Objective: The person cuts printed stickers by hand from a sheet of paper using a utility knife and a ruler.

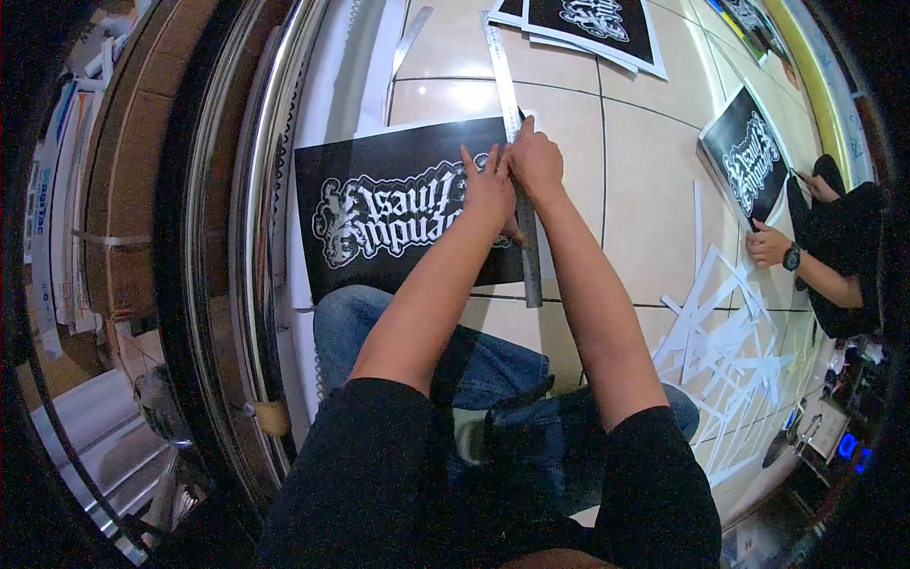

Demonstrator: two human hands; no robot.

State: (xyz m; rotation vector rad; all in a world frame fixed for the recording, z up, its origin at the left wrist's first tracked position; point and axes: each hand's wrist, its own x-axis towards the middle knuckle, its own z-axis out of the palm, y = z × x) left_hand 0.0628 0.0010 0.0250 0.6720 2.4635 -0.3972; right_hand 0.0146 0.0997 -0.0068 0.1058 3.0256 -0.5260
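A black printed sheet (379,270) with white ornate lettering lies on the tiled floor in front of me. A long metal ruler (502,71) lies along its right edge, its near end reaching past the sheet toward my knees. My left hand (491,197) presses down with fingers spread, the thumb on the ruler and the other fingers over the sheet and ruler edge. Close against it, my right hand (537,159) is closed at the ruler, index finger extended toward the sheet's top right corner. What its fingers grip is hidden from view.
More black prints (592,28) lie at the top. At right, a co-worker's hand (768,247) with a watch rests by a stack of prints (744,156). White paper strips (730,341) are heaped below. Metal rails (270,190) and cardboard boxes (123,190) stand at left.
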